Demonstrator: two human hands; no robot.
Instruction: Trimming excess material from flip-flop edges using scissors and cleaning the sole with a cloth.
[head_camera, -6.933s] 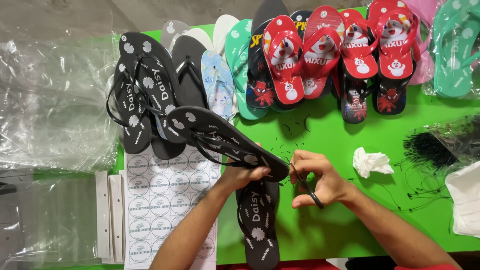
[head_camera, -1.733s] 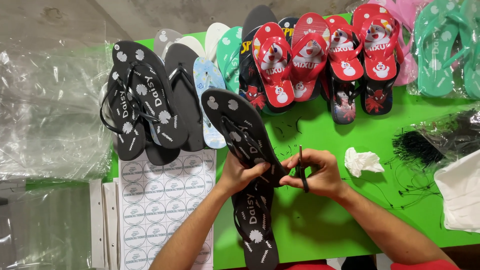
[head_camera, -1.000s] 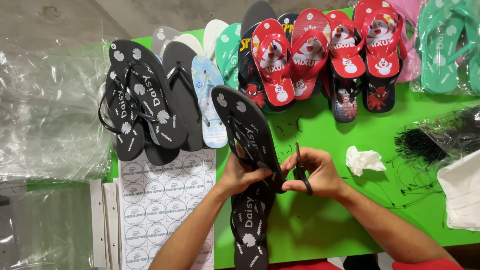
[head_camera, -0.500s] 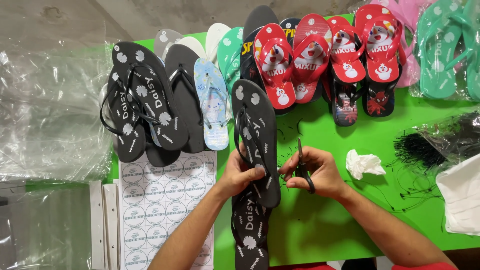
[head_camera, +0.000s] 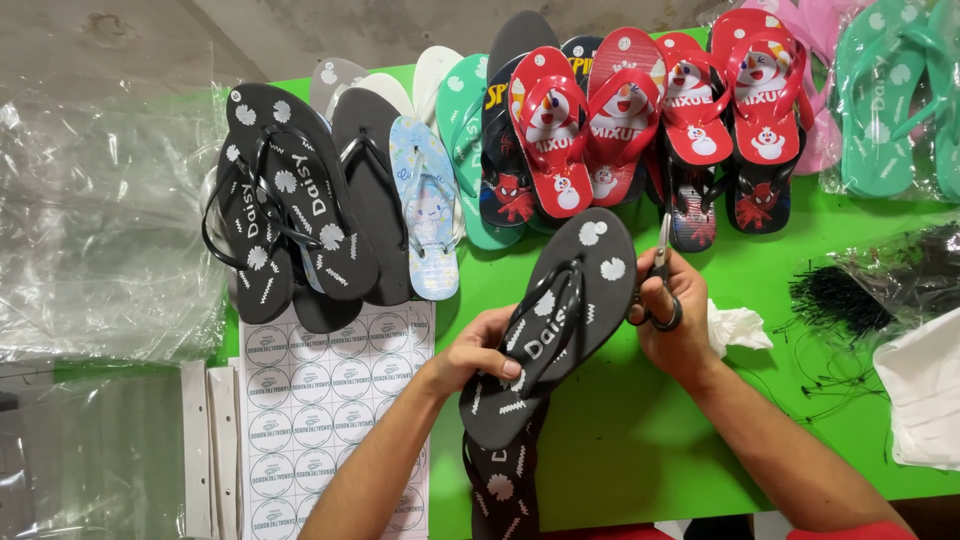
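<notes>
The black flip-flop (head_camera: 560, 320) with white daisy prints sits low in the middle of the view, over the green table (head_camera: 640, 450). The left hand (head_camera: 480, 352) is curled around its heel half, fingers pressed on the sole and strap. Since half a second ago it has tipped to the right, toe now pointing up toward the red pairs, so its right edge has come against the scissors (head_camera: 655, 290). The right hand (head_camera: 672, 325) has fingers closed through the scissor loops; the blades stand upright just beside the sandal's edge, and whether they are cutting anything is hard to tell, possibly a thin tie. A second black flip-flop (head_camera: 505, 490) lies under the first, cut off by the bottom edge. To the left lies a sheet of round stickers (head_camera: 335, 420); to the right, a crumpled white tissue (head_camera: 735, 325) and a bundle of black ties (head_camera: 840, 300). Farther back, the rows of black sandals (head_camera: 290, 220) and red cartoon sandals (head_camera: 600, 120) overlap, hiding much of each other.
</notes>
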